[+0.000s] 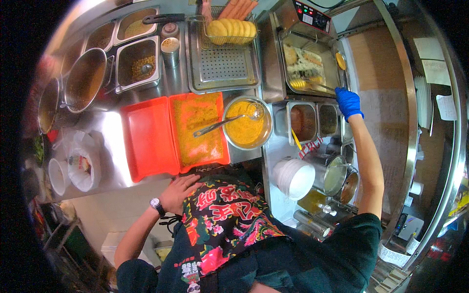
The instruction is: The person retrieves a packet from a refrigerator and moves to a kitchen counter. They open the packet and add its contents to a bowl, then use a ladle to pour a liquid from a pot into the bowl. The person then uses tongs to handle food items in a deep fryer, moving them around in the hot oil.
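Note:
My right hand point(349, 102), in a blue glove, grips the handle of a metal utensil point(325, 87) that reaches into a deep fryer point(274, 58). Whether it is tongs or a skimmer I cannot tell. Yellow ridged food point(299, 83) lies by its far end, and paler pieces point(291, 55) float in bubbling oil behind it. Bare and wearing a wristwatch point(156, 204), my left hand point(181, 192) rests against the floral apron point(220, 219) at my waist and holds nothing. Just beyond it are two orange trays point(146, 135), the right one point(199, 124) smeared with yellow batter.
A steel ladle point(220, 124) leans in a bowl of yellow batter point(242, 128). Behind stands a perforated draining tray point(223, 66) with a wire basket of round yellow pieces point(231, 29). White bowls point(300, 179) and a metal pot point(335, 172) crowd the right counter; steel food pans point(137, 64) fill the left.

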Demonstrator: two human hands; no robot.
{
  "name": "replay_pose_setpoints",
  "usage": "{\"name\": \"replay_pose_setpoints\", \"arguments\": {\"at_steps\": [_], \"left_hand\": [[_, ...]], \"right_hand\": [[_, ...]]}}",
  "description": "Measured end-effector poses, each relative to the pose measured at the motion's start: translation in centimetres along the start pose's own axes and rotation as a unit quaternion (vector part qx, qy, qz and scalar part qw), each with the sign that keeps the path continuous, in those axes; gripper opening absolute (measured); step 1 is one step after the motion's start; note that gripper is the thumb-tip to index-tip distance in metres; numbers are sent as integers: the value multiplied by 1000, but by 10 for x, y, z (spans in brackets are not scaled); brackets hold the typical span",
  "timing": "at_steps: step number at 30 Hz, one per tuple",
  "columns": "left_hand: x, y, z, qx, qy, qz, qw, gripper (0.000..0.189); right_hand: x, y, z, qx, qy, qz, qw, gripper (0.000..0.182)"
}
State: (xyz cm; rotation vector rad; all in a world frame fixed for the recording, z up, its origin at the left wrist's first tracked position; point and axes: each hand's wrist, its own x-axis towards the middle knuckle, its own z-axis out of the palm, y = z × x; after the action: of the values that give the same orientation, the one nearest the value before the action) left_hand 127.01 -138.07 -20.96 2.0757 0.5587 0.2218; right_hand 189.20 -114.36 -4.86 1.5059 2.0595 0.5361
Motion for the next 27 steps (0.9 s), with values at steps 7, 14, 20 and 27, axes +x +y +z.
{"name": "replay_pose_setpoints", "arguments": {"at_steps": [7,14,20,27], "left_hand": [[2,5,-7,-2,-7,-15,1000,96],[2,1,-5,-4,-9,-10,1000,99],[3,0,-6,-10,8,-7,1000,94],[6,2,-8,-8,6,-7,1000,94]], "right_hand": [[9,20,-10,11,3,-18,1000,15],[17,48,-42,15,-33,47,998,24],[10,46,-67,19,-46,63,997,27],[5,36,-23,8,-21,28,999,26]]}}
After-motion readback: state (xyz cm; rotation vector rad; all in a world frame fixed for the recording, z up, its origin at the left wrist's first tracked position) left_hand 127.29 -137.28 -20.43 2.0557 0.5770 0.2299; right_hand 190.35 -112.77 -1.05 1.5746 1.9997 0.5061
